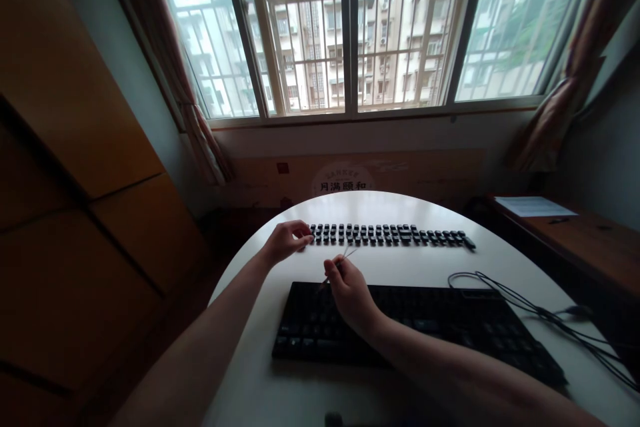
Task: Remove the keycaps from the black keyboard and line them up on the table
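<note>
Lower edge: the left forearm (210, 333) and right forearm (450, 360) come in large, both cut off by the frame; a small dark object (333, 419) between them is mostly cropped, its kind unclear.
Keyboard (420, 305): black, lying on the table under the right forearm, which hides part of its middle; much of its key area is lost in shadow.
Right hand (350, 290): closed around a thin tool (347, 253) with slender prongs, above the keyboard's far edge — the grip covers the tool's middle.
Keycaps (405, 237): black, in two rows beyond the keyboard; legends too small to read.
Left hand (287, 240): fingers curled, tips drawn narrow at the rows' left end; whether they pinch a keycap cannot be told.
Cable (543, 313): dark, looped right of the keyboard.
Tabletop (400, 267): white, curved far edge, brighter towards the window.
Side desk (605, 250): brown wood, bearing a white paper (535, 206), its print illegible.
Room: dim — wooden cabinet (100, 80) at left, tied curtains (160, 40) flanking a barred window (350, 47), apartment buildings outside.
</note>
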A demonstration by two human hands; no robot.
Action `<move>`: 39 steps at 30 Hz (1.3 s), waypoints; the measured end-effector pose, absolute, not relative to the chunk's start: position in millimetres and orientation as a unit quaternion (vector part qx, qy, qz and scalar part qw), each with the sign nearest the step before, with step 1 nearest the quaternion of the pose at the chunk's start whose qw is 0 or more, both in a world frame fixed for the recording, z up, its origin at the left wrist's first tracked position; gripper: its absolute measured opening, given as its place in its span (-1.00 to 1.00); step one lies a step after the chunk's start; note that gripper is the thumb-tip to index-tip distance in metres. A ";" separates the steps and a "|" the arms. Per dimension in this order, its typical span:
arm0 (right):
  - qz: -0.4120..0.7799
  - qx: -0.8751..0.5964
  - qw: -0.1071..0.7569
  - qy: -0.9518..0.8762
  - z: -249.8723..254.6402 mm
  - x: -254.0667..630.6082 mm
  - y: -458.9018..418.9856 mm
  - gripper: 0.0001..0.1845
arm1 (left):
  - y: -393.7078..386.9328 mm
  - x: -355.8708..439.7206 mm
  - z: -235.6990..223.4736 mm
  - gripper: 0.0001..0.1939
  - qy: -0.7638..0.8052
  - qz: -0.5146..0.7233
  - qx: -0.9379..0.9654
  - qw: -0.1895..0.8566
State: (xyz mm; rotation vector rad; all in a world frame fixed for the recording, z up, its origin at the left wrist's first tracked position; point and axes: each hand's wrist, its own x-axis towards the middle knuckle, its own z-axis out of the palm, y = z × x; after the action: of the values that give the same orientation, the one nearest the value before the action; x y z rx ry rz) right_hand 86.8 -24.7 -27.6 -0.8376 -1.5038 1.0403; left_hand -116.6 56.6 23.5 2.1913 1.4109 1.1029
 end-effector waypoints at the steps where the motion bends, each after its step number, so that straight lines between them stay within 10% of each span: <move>1: 0.436 -0.349 0.534 -0.635 -27.0 87.1 -25.2 -0.62 | 59.4 -112.8 23.7 -0.89 0.489 0.362 0.781 0.141; 39: 0.463 -0.317 0.503 -0.658 -17.7 88.0 -36.8 -0.71 | 64.0 -124.4 -16.2 -0.90 0.473 0.251 0.844 -0.031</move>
State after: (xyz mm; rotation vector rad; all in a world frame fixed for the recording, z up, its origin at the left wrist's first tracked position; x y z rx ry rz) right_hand 88.0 -36.8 -17.7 -0.7664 -1.5888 1.1182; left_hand -124.4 64.0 -16.2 2.7055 1.5166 0.8044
